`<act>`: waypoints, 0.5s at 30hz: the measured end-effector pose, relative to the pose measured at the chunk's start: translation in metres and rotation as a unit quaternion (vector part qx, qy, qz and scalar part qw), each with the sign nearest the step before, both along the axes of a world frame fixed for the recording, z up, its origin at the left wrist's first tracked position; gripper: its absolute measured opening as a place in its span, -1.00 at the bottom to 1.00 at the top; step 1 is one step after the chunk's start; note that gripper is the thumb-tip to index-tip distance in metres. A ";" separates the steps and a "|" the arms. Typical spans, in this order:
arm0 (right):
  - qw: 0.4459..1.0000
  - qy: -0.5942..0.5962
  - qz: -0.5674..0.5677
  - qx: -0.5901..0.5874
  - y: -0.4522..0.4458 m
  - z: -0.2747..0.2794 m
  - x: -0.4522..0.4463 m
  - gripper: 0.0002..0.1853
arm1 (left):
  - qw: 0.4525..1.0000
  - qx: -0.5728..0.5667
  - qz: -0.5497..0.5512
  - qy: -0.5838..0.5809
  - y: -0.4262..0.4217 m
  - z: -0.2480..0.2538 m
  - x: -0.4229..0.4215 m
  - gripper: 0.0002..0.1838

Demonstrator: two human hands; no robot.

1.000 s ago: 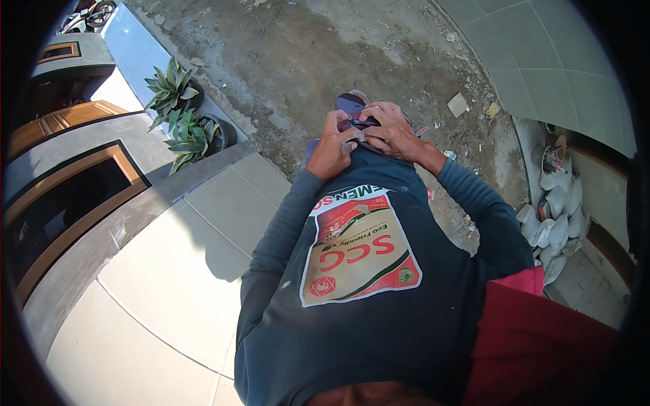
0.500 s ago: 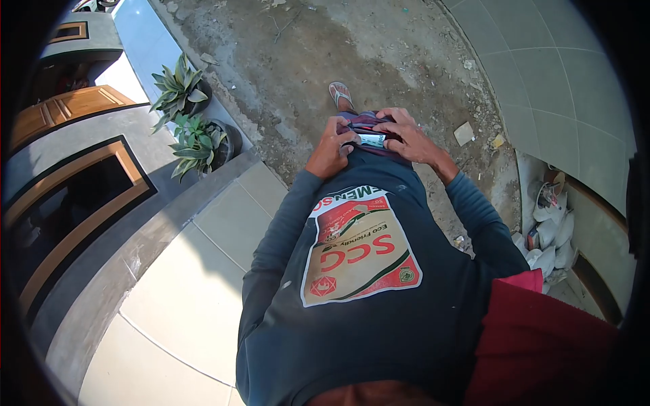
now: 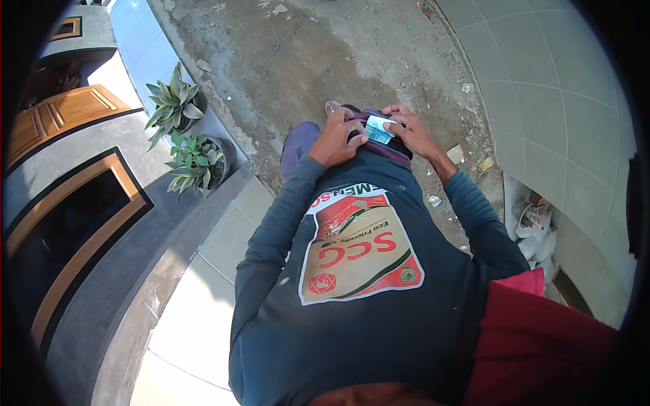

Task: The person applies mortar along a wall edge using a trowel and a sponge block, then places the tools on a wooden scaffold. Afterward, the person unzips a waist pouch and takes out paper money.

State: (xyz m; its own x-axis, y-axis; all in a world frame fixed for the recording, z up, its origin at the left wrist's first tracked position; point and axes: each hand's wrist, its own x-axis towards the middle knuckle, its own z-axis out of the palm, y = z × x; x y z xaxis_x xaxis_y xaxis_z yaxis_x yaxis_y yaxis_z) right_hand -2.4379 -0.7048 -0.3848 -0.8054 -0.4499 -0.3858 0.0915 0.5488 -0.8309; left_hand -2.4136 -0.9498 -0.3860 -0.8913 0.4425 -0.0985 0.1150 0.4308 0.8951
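Observation:
My left hand [image 3: 336, 140] is at waist level with its fingers curled against dark maroon fabric [image 3: 401, 158]; what they grip is partly hidden. Opposite it, my right hand [image 3: 415, 137] presses its thumb on a small flat pale blue and white piece [image 3: 379, 130], which looks like folded paper or a banknote. That piece lies between both hands, over the dark fabric, its left edge close to my left fingertips. Whether the fabric is a pouch or part of the clothing, I cannot tell. Below the hands is my dark shirt with a printed panel [image 3: 362, 250].
Bare, littered ground [image 3: 318, 61] stretches ahead. Potted plants [image 3: 196, 162] stand along a ledge on the left, beside a wall with a wood-framed window [image 3: 74, 230]. On the right are a grey tiled surface [image 3: 542, 88] and white sacks [image 3: 538, 237]. Red cloth [image 3: 535, 345] hangs at lower right.
More of the pale blue piece shows now, and it is tilted up between the hands. My right thumb has moved onto it. A purple-clothed leg has come into view on the left.

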 end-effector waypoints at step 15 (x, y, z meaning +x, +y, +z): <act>0.977 0.153 -0.145 0.030 -0.077 0.023 0.052 -0.71 | 0.994 0.046 -0.095 0.012 -0.032 -0.012 -0.020 -0.68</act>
State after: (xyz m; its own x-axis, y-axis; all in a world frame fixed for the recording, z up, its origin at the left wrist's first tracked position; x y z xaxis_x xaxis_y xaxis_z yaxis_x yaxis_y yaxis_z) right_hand -2.3857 -0.7818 -0.3615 -0.9775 -0.1695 -0.1254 0.0024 0.5859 -0.8104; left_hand -2.4333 -0.9820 -0.3979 -0.7925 0.6092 -0.0297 0.2078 0.3155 0.9259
